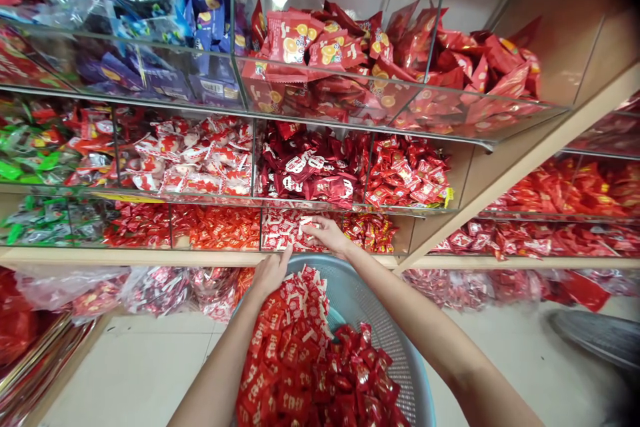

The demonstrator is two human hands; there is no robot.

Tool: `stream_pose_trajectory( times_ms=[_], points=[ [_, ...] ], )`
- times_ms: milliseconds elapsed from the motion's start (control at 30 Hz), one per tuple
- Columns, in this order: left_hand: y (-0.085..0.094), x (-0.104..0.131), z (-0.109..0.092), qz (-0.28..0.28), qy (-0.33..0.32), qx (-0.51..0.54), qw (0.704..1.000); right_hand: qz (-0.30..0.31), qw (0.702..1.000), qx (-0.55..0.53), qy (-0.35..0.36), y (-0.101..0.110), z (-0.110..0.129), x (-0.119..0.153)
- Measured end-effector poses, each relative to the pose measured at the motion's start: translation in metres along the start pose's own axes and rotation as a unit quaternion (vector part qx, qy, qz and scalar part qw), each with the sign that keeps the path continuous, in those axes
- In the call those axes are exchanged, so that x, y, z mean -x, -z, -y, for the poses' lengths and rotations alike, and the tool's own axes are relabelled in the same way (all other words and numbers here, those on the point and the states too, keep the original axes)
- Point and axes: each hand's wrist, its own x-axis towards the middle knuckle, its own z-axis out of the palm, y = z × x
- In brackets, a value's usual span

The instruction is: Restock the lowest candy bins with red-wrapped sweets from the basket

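The right hand (pixel 327 235), fingers narrowed on a small pale piece (pixel 305 221) at their left-pointing tips, lies nearer the red-and-white wrapped candies (pixel 279 230) beyond the basket (pixel 350 288) than the left hand (pixel 271 271), whose grip at the rim cannot be confirmed.

Both bare forearms enter from the lower edge and reach forward, converging toward the centre. Left bare hand (pixel 273 272): lower of the two, thumb extended upward, other fingers largely hidden from view. Right bare hand (pixel 325 233): slightly higher, turned leftward, thumb and fingertips brought together in a pinch; wrist in line with the forearm.
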Motion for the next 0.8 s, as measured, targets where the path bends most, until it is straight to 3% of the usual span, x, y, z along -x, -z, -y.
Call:
stream_pose_trajectory(
  times_ms=[167, 400, 600, 800],
  points=[
    [-0.001, 0.0, 0.0, 0.003, -0.008, -0.001, 1.0, 0.053, 0.994, -0.063, -0.069, 0.001, -0.005, 0.049],
    [0.001, 0.002, -0.002, -0.005, -0.016, -0.012, 1.0, 0.045, 0.985, 0.028, -0.167, 0.0, -0.055, 0.113],
    [-0.001, 0.001, -0.001, -0.005, -0.016, -0.02, 1.0, 0.032, 0.978, 0.177, -0.105, -0.006, -0.071, 0.124],
    [0.0, 0.001, -0.001, -0.004, -0.014, -0.025, 1.0, 0.009, 0.948, 0.309, -0.069, -0.012, -0.085, 0.122]
  ],
)
